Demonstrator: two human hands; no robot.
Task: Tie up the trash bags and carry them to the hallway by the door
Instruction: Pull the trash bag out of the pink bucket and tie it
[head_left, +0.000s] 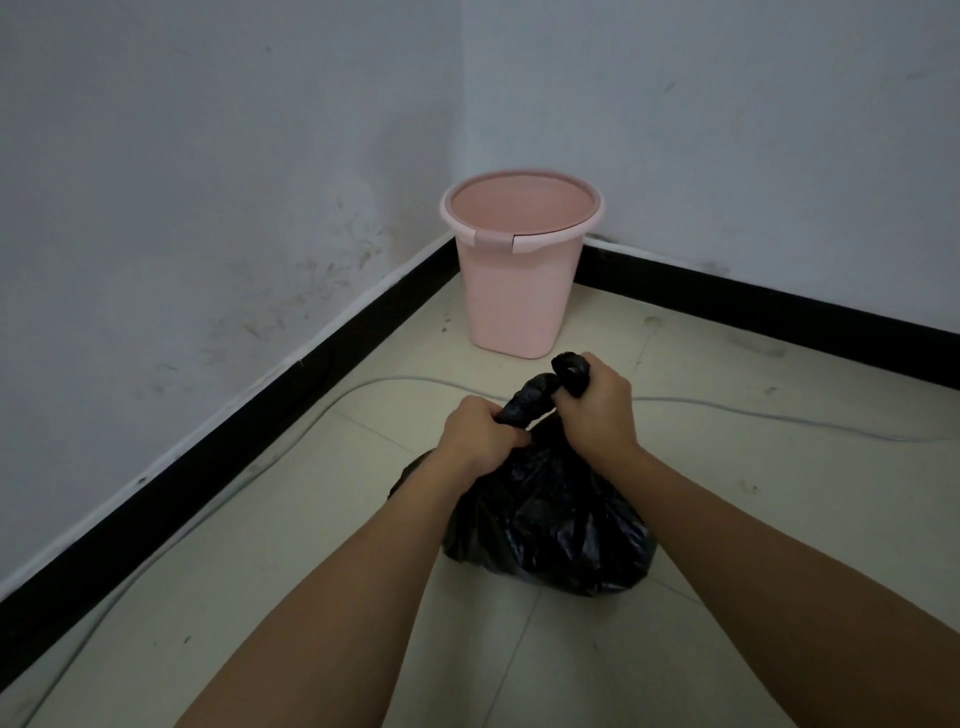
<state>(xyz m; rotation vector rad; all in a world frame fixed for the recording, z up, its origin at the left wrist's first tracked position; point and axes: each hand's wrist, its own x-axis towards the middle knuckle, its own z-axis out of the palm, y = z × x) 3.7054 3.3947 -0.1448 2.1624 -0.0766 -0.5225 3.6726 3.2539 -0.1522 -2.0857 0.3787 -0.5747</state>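
Left hand (480, 436): a closed fist, back of the hand upward; fingers curled tight round the left end of the bag's twisted neck (530, 397); it sits slightly lower and nearer the camera than the other hand.
Right hand (597, 410): also a fist, knuckles toward the bin; it grips the right end of the neck; a short loop of black plastic sticks up out of the top of the fist.
Arms: both forearms bare; they reach forward and down from the bottom corners of the view and converge on the top of the bag; wrists fairly straight.
Bag (550, 525): black, glossy, full and crumpled; its body rests on the floor (727, 519) under and between the two hands; its top is gathered into one twisted strand stretched between the fists.
Bin (519, 291): pink, upright in the corner of the room; beyond the bag and apart from it.
Cable (363, 387): pale; it lies across the tiles between bin and bag.
Baseboard (208, 457): black, along the foot of both scuffed white walls.
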